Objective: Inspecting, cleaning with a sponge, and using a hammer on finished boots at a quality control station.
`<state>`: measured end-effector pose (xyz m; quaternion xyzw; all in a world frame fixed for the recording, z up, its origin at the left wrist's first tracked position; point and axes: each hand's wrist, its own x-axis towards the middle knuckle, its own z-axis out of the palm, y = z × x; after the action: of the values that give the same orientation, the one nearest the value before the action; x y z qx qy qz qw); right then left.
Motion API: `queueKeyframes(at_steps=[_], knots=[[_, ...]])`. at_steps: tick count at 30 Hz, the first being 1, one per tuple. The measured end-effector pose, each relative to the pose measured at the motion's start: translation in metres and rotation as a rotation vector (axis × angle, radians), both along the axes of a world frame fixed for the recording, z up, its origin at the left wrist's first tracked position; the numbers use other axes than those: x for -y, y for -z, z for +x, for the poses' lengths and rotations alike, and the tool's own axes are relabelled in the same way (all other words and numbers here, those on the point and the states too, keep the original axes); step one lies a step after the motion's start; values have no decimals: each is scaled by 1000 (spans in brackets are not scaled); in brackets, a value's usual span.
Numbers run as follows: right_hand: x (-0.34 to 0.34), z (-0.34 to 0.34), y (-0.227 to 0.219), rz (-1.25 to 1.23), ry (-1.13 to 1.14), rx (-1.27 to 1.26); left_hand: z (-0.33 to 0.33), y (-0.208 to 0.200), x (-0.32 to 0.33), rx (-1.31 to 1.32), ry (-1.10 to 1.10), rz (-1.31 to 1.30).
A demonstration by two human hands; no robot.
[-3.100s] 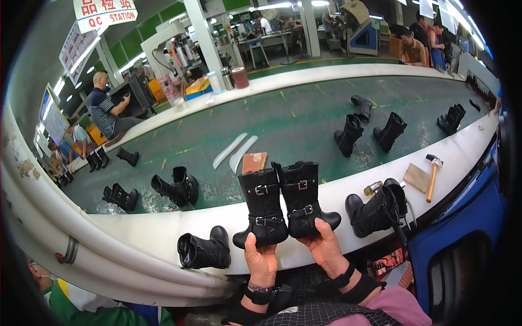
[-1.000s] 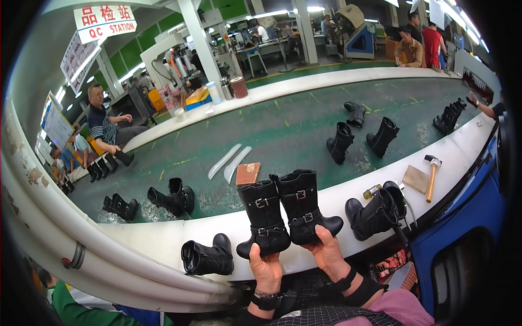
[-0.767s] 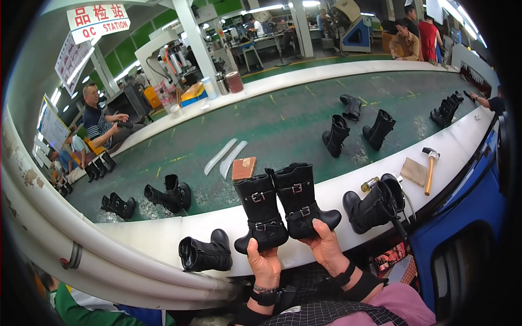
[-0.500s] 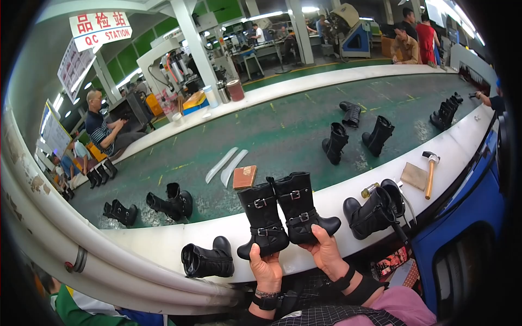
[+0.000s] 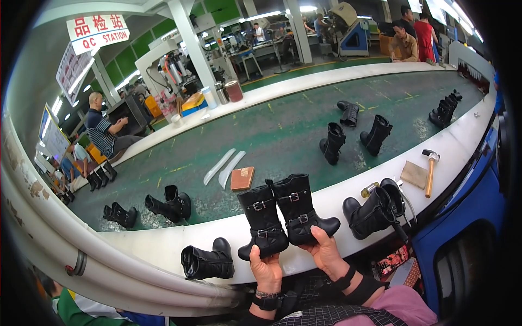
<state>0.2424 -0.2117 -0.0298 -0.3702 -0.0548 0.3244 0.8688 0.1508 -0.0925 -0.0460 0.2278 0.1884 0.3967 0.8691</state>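
Observation:
My left hand point(image 5: 266, 270) grips a black buckled boot point(image 5: 261, 220) by its foot end, thumb on the near side. Beside it, my right hand point(image 5: 325, 251) is closed around the toe area of a second black boot point(image 5: 296, 206). Both boots stand upright side by side, their shafts touching near the top and their toes pointing apart. Silver buckles and straps on the two face me. Left of my hands a black boot point(image 5: 209, 262) lies on the white ledge point(image 5: 160, 244). More black boots point(image 5: 370, 217) stand on the ledge to the right.
On the green conveyor belt point(image 5: 272, 138) are several black boots point(image 5: 333, 143), two clear plastic strips point(image 5: 219, 166) and a brown block point(image 5: 242, 178). A hammer point(image 5: 430, 173) and tan pad point(image 5: 414, 176) lie on the right ledge. A person in a striped shirt point(image 5: 106, 133) sits across the belt.
The two boots stay in my hands, almost unmoved. The view has shifted slightly. At the far right, a co-worker's outstretched arm has withdrawn from the boots there.

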Motion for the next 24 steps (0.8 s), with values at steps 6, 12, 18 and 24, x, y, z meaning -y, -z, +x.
queueKeyframes(at_steps=[6,12,18,24], knots=[[6,6,1,132,-89,18,-5,-2,-4,50,81,0],[9,6,-5,165,-102,33,-6,-3,-4,76,91,-1],[9,4,-4,162,-87,38,-6,0,-4,96,96,-1],[14,9,-3,176,-191,26,-6,-4,-5,108,139,-1]])
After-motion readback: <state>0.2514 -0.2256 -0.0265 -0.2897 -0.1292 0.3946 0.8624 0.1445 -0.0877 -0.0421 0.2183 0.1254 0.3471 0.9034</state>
